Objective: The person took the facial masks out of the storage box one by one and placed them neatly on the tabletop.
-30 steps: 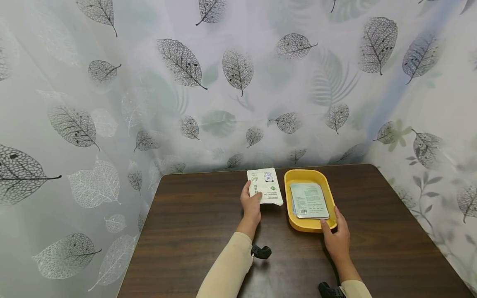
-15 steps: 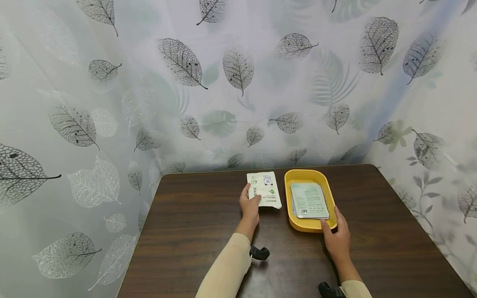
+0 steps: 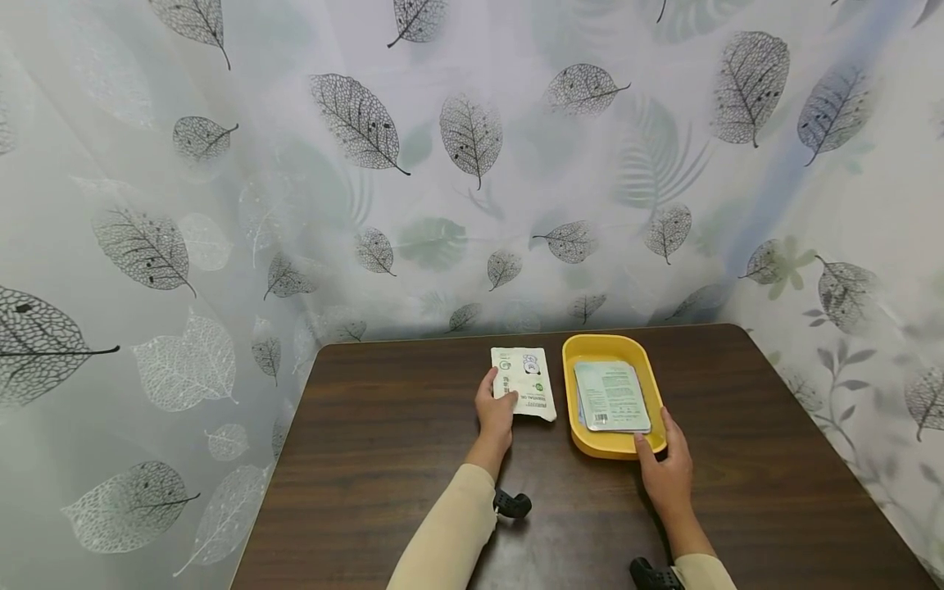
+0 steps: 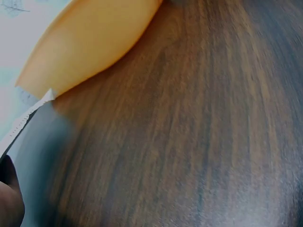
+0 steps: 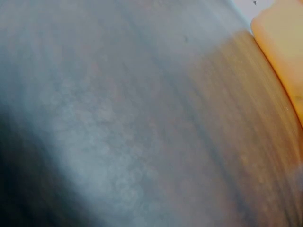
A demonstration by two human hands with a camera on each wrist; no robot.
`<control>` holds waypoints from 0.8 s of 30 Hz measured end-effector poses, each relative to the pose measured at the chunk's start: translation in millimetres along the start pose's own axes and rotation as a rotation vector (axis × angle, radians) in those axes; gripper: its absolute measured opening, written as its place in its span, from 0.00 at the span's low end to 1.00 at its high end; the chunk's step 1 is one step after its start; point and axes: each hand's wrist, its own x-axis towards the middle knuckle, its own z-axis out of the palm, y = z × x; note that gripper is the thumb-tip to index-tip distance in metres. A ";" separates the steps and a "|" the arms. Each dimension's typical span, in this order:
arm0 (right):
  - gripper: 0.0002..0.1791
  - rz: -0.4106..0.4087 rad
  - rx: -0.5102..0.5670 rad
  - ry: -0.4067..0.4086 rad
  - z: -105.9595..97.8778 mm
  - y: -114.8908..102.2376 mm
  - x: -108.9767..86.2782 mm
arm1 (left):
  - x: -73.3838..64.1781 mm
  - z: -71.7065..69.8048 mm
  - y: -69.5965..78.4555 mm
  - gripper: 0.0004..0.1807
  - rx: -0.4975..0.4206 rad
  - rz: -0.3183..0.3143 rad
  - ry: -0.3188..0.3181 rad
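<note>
My left hand (image 3: 495,416) pinches a flat white packet (image 3: 527,378) by its left edge, thumb on top. Printed on the packet are green lettering and a small panda-like drawing. Just right of it is a shallow yellow tray (image 3: 615,445), also seen as a yellow wall (image 4: 94,45) in the left wrist view. Inside the tray lie flat pale-green packets (image 3: 614,397), the top one showing fine print and a barcode. At the tray's near right corner my right hand (image 3: 669,474) grips the rim between thumb and fingers.
Everything rests on a dark wood-grain table (image 3: 383,442). A leaf-printed curtain (image 3: 472,205) hangs along its back and sides. Black wrist devices (image 3: 512,503) sit at both cuffs.
The left hand has drawn the white packet slightly toward me and lowered it beside the tray, and the packet has straightened a little. The right hand and tray stay in place.
</note>
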 end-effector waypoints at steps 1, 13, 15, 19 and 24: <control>0.40 0.000 -0.001 0.001 -0.1 0.0 0.2 | 0.2 -0.2 -0.8 0.39 0.007 0.003 -0.004; 0.40 -0.005 -0.008 0.013 0.1 0.3 1.0 | 1.2 -3.5 -8.7 0.40 0.102 0.005 -0.022; 0.40 -0.006 -0.007 0.013 0.0 -0.1 1.1 | 2.0 -4.0 -10.6 0.40 0.119 0.009 -0.028; 0.40 -0.004 -0.005 0.010 0.0 -1.3 1.2 | 1.8 -6.0 -13.6 0.40 0.216 0.045 -0.047; 0.40 0.002 -0.010 0.003 0.5 -1.3 0.6 | 0.5 -9.1 -15.3 0.38 0.491 0.189 -0.049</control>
